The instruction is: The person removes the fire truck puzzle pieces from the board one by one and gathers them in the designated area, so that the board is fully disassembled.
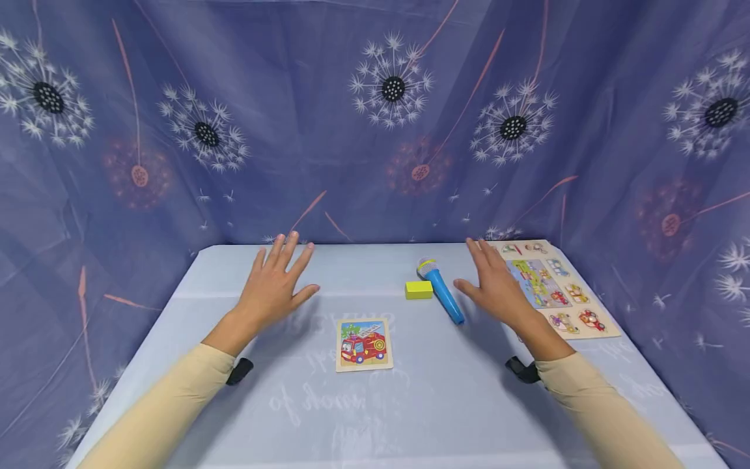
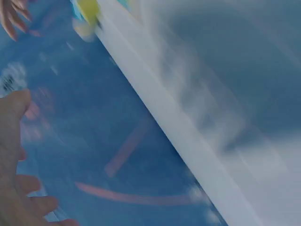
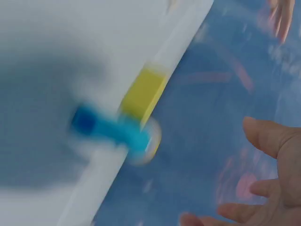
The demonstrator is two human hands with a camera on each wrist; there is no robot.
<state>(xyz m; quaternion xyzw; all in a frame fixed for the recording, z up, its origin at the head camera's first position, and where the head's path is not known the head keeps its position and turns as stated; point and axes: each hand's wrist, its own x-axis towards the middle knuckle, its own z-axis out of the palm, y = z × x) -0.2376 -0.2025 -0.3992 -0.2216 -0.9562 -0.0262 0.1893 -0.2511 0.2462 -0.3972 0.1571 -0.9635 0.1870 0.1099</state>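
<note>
My left hand (image 1: 272, 286) hovers over the left part of the table with fingers spread and holds nothing. On the right, my right hand (image 1: 497, 286) is raised too, its fingers extended and empty, just right of a blue toy microphone (image 1: 445, 296). A yellow block (image 1: 418, 290) sits against the microphone's left side. Between the hands and nearer to me lies a square fire engine puzzle (image 1: 364, 345). The right wrist view shows the microphone (image 3: 113, 132) and block (image 3: 143, 94) blurred, apart from the hand (image 3: 268, 174).
A wooden peg puzzle board (image 1: 580, 312) with vehicle pictures lies at the table's right edge, partly behind the right hand. A pale cloth covers the table (image 1: 293, 417). Blue dandelion-print curtains (image 1: 305, 117) enclose its back and sides.
</note>
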